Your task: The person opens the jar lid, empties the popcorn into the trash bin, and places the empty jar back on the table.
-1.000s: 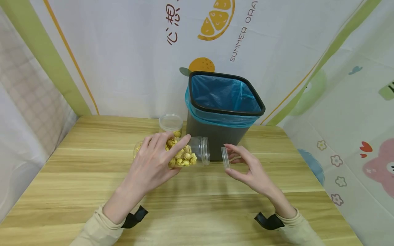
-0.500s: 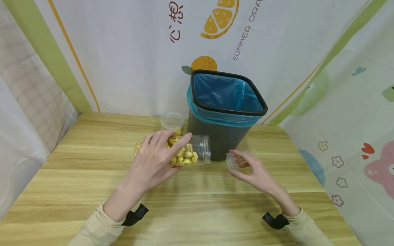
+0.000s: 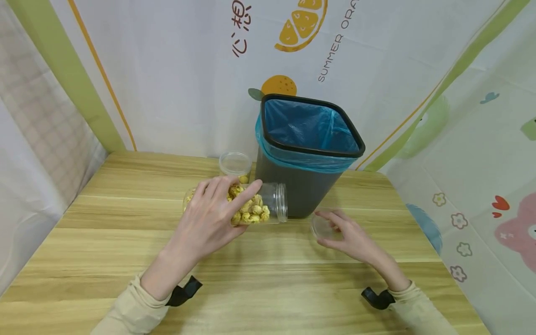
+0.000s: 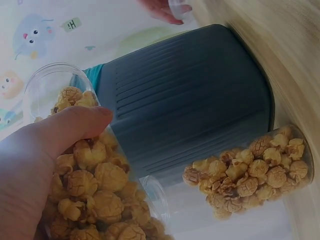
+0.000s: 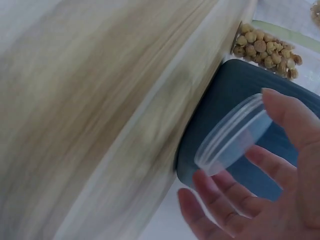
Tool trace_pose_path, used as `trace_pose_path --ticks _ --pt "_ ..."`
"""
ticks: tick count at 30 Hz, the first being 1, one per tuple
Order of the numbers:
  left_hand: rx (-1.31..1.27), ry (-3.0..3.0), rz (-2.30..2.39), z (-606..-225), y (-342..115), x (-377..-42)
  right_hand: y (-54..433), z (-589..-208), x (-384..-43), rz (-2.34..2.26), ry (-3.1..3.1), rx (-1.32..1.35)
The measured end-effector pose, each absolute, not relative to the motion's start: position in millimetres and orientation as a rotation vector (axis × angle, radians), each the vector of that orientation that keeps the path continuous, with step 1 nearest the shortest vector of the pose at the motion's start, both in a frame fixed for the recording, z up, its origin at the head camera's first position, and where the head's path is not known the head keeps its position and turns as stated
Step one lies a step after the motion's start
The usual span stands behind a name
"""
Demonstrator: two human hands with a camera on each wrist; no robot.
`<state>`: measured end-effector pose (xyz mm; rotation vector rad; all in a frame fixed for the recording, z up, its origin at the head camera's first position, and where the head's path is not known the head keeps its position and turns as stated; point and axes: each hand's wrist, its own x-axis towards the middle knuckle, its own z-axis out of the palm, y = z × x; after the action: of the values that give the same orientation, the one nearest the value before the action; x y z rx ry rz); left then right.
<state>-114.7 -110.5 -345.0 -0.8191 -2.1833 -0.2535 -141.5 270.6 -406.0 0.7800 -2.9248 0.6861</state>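
Note:
My left hand (image 3: pixel 205 214) grips a clear plastic jar (image 3: pixel 270 197) of caramel popcorn, tilted on its side with its uncapped mouth toward the right. In the left wrist view the thumb lies across the popcorn-filled jar (image 4: pixel 95 170). To the right, my right hand (image 3: pixel 349 235) pinches a clear round lid (image 3: pixel 321 228) by its edge, just above the table and apart from the jar. The right wrist view shows that lid (image 5: pixel 232 135) between thumb and fingers. A second popcorn jar (image 3: pixel 235 164), with its lid on, stands behind the left hand, which partly hides it.
A dark grey trash bin (image 3: pixel 293 190) with a blue bag liner (image 3: pixel 301 125) stands behind the held jar, right of the second jar. The wooden tabletop (image 3: pixel 268 288) reaches toward me. Printed curtains (image 3: pixel 176 83) hang along the back and sides.
My right hand has moved right and slightly down with the lid, widening the gap to the jar's mouth, and the lid has tilted flatter. The left hand stays nearly still.

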Motion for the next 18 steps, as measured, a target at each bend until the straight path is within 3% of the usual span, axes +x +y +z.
trace_pose_path --ticks 18 --pt "-0.816 -2.194 -0.250 -345.0 -110.8 -114.5 288.0 -408.7 -144.4 0.425 -3.118 0.705"
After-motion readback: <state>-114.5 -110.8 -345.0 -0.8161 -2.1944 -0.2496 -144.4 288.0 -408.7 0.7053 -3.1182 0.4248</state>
